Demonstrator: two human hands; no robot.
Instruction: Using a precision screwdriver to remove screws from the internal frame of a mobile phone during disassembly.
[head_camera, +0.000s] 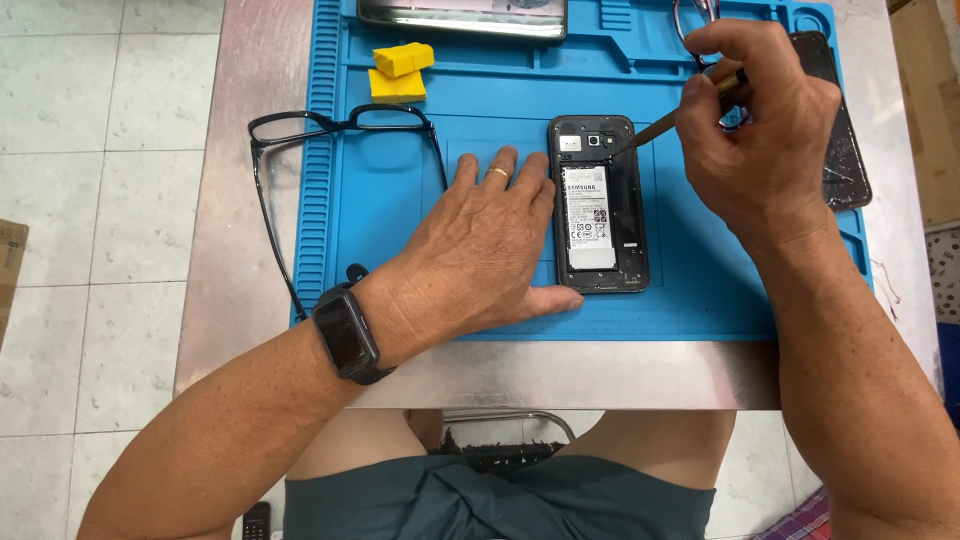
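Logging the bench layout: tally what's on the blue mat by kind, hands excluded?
Opened phone, back cover off: 1
Thin metal tool, held in the right hand: 1
Yellow blocks: 2
Black-framed glasses, partly on the mat: 1
Dark cracked panel at the right edge: 1
Dark device at the top edge: 1
Total: 7

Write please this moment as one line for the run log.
left hand: flat on blue mat, steadying opened phone | right hand: holds thin tool, tip at phone top
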